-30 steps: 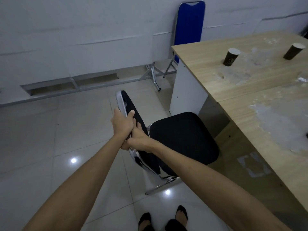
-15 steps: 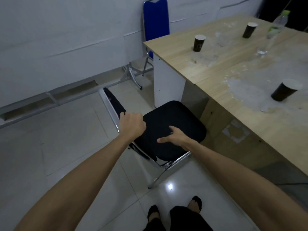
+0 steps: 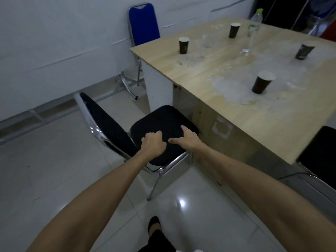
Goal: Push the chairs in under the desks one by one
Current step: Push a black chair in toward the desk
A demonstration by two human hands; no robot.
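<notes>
A: With both arms stretched forward and down, left hand (image 3: pixel 153 145) curled in a loose fist, knuckles pressed on the black seat (image 3: pixel 163 122) of the black chair (image 3: pixel 138 131). Gripping nothing visible.

B: Right hand (image 3: pixel 187 139)?

A: Laid flat on the seat just beside the left, fingers spread, thumb pointing left. Open, not clasping.

B: Chair position?

A: On the tiled floor (image 3: pixel 54 170), seat front close to the wooden desk (image 3: pixel 254 115) corner, not yet under it. Backrest (image 3: pixel 107 124) tilted toward the wall.

B: Change from half a second ago?

A: Left hand off the backrest frame and now on the seat. Right hand shifted further along the cushion. Chair turned slightly nearer the desk.

B: Surroundings?

A: Paper cups (image 3: pixel 262 82) and a plastic bottle (image 3: pixel 251 31) on the desk; blue chair (image 3: pixel 143 24) against the wall.
</notes>
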